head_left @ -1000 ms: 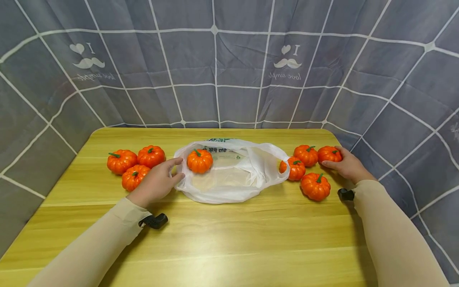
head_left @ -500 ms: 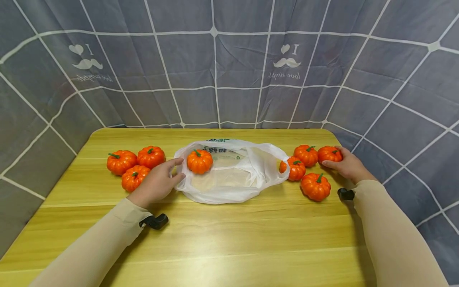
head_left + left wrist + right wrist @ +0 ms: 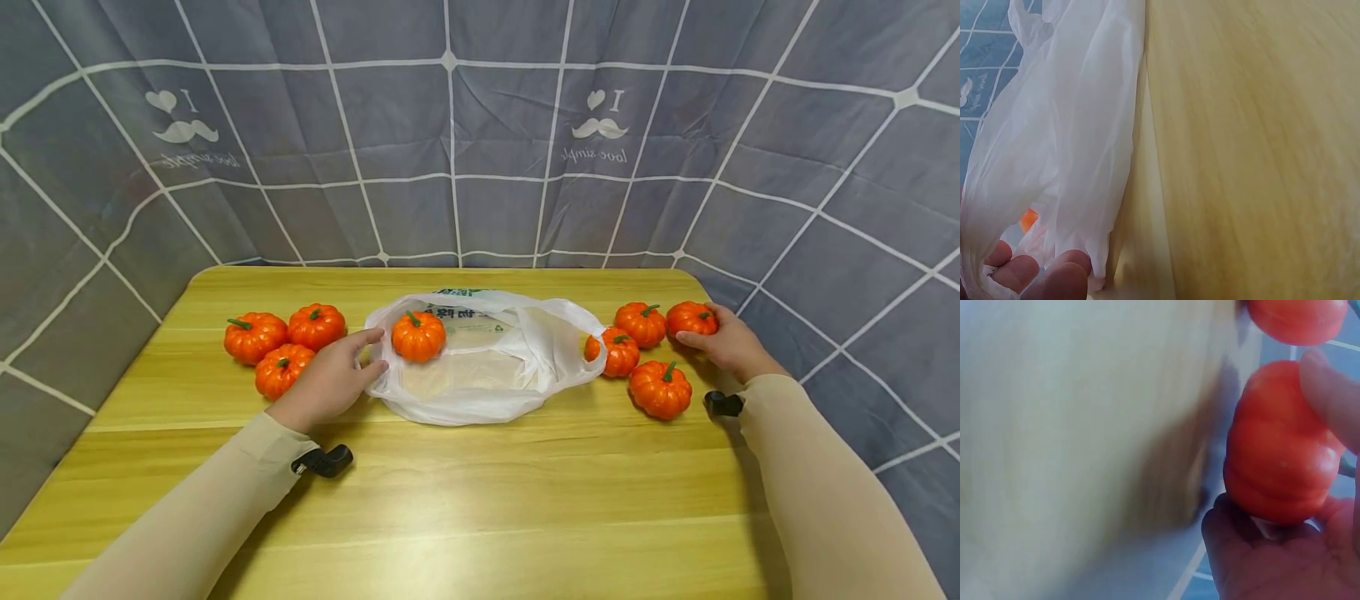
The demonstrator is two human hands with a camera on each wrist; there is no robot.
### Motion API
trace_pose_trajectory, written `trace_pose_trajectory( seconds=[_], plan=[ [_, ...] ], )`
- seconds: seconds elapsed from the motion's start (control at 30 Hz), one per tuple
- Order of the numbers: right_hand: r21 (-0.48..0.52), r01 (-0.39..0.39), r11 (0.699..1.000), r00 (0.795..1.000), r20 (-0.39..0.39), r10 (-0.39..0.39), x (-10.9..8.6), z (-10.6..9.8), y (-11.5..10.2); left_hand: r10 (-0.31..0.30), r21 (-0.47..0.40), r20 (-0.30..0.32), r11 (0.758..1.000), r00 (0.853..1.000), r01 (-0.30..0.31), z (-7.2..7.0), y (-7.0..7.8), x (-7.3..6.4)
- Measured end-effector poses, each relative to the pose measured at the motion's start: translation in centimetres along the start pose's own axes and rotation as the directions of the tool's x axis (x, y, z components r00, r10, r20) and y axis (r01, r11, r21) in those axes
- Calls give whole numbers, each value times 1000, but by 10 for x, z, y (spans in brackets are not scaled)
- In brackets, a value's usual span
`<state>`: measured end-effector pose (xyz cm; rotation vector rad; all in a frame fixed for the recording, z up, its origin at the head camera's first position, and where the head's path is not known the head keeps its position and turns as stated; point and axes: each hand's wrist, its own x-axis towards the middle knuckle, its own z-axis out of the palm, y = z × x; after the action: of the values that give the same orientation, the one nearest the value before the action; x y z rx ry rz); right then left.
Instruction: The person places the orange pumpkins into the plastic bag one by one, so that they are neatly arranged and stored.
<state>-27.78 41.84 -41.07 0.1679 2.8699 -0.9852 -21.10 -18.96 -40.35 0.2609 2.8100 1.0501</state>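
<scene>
A white plastic bag (image 3: 465, 408) lies with its mouth spread, and one small orange pumpkin (image 3: 417, 337) sits inside near its left end. My left hand (image 3: 330, 382) is at that end; in the left wrist view its curled fingers (image 3: 1063, 281) hold the bag's thin plastic. On the far right, my right hand (image 3: 738, 343) grips another pumpkin (image 3: 692, 318) between thumb and fingers. The right wrist view shows this pumpkin (image 3: 1282, 447) apart from the table, with a shadow beside it. Part of the left hand's hold is hidden by the plastic.
Several pumpkins stand right of the bag: one by its handle (image 3: 618, 353), one behind (image 3: 640, 325), one nearer (image 3: 660, 390). A cluster of pumpkins (image 3: 255, 337) stands left, beside my left forearm. A grey checked curtain (image 3: 495, 125) surrounds the wooden table's (image 3: 480, 517) back and sides.
The pumpkin in my right hand has risen slightly and tilted a little. My left hand and the bag have stayed in place.
</scene>
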Motion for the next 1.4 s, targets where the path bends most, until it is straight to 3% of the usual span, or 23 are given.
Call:
trace_pose_trajectory(
  seconds=[0.33, 0.53, 0.73, 1.1, 1.4],
  plan=[
    [53, 39, 998, 989, -143, -31, -6, -14, -32, -10, -9, 14, 1000, 1000, 11, 0, 0, 1],
    [84, 58, 995, 985, -165, -43, -10, -22, -63, -10, -7, 14, 1000, 1000, 10, -1, 1, 0],
    [83, 141, 987, 976, -180, -124, -18, -25, -104, -18, 0, 17, 1000, 1000, 18, -2, 2, -1],
    [119, 277, 953, 957, -120, -263, -44, -16, -186, -2, -2, 9, 1000, 1000, 2, -4, 3, -1],
    [92, 374, 923, 927, -55, -370, -63, 7, -233, 14, 8, 2, 1000, 1000, -14, -5, 4, 0]
  ],
)
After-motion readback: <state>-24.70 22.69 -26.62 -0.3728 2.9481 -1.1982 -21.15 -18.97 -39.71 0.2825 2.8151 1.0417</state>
